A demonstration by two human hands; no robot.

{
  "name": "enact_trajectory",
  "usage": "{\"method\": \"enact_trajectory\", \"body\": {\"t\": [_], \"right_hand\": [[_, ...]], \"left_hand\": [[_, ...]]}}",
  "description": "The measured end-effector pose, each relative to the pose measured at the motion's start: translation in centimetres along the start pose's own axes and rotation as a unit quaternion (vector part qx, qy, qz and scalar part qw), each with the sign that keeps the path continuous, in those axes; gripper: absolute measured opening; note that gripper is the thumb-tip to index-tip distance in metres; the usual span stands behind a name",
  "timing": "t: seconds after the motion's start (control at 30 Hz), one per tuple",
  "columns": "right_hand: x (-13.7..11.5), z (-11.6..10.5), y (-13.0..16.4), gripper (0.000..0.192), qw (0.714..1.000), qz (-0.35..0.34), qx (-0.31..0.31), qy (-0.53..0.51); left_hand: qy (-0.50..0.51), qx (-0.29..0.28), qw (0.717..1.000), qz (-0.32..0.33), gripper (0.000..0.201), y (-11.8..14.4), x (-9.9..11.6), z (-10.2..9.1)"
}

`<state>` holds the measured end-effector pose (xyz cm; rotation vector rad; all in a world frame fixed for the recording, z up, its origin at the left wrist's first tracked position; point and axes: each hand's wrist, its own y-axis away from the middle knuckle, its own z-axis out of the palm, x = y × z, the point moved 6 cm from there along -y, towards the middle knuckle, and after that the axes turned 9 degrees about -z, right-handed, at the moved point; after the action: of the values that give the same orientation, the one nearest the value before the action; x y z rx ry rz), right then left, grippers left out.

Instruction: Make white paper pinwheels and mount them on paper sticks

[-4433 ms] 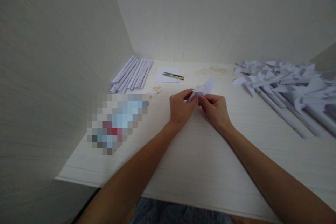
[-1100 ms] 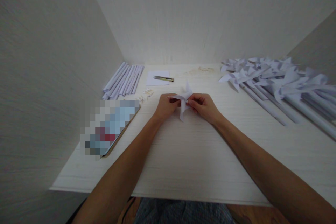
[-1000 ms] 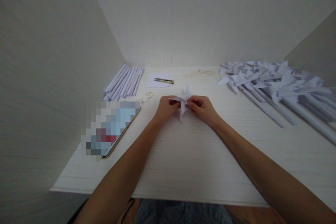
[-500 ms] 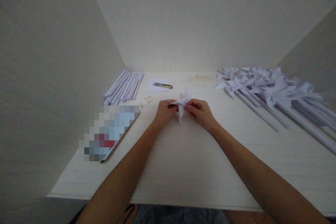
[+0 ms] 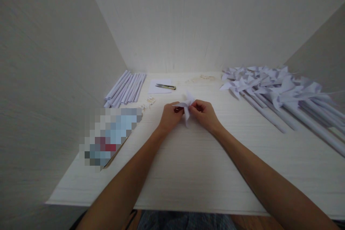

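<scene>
Now, my hands: left hand (image 5: 169,116) and right hand (image 5: 204,113) both pinch my paper pinwheel (image 5: 185,105).
Risk: pulling hard might rip it.

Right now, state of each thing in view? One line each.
paper pinwheel head: folded, pinched between both hands above the table.
left hand: shut on its left side.
right hand: shut on its right side.
rolled paper tubes: lying flat, side by side, far left.
snips: lying on a paper sheet; blades too small to tell.
finished pinwheels: piled flat at right.
phone: flat on table, screen blurred.
</scene>
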<state>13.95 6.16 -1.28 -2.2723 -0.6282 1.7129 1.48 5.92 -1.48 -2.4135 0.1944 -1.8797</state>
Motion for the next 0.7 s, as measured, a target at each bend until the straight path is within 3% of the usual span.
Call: {"method": "enact_trajectory", "body": {"t": [0.17,0.27,0.43,0.57,0.7], "right_hand": [[0.1,-0.9,0.1,0.011,0.996,0.016,0.052,-0.073],[0.6,-2.0,0.1,0.008,0.976,0.061,0.134,-0.163],[1.3,-2.5,-0.1,0.012,0.953,0.088,0.170,-0.235],[0.1,-3.1,0.3,0.022,0.974,0.004,0.200,-0.105],[-3.1,-1.5,1.0,0.033,0.975,-0.141,0.137,0.106]], "left_hand": [[0.024,0.003,1.000,-0.009,0.014,-0.3,0.0,-0.4],[0.097,0.016,0.995,-0.028,0.009,-0.3,-0.1,-0.9],[0.113,0.013,0.992,-0.050,0.009,0.0,0.5,-1.1],[0.128,0.043,0.989,-0.059,0.010,0.1,0.4,-1.5],[0.143,0.050,0.987,-0.052,0.012,0.1,0.2,-1.6]]}}
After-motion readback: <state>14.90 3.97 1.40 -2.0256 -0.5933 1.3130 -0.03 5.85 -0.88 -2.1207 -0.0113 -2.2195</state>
